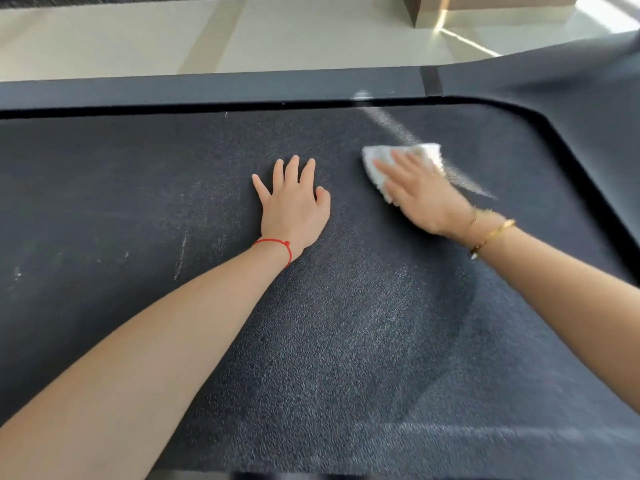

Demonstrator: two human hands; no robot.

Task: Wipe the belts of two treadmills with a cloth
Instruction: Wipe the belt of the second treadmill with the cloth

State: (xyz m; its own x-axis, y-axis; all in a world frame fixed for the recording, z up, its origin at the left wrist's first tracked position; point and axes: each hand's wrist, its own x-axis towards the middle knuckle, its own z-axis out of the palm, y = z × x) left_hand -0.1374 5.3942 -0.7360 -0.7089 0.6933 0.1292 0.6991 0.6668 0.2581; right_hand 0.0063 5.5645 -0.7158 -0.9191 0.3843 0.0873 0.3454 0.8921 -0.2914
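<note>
**Treadmill belt, wipe under way**

Forearms are reaching in from the near edge over the belt (311, 341), a dark, grainy mat with pale scuffs at left. Left hand (294, 206) is lying flat and released, fingers spread, bracing on the belt. Right hand (419, 195) is pressing the white cloth (391, 161) down with straight fingers, blurred as if sweeping.

Risks, as judged: the cloth is sitting loose under the palm and could bunch or slip out; the belt may roll under the bracing weight; the left-side scuffs could be missed.

Beyond the belt, the side rail (207, 86) is bordering a pale tiled floor (138, 36); a box-like brown object (450, 8) is standing far right.
</note>
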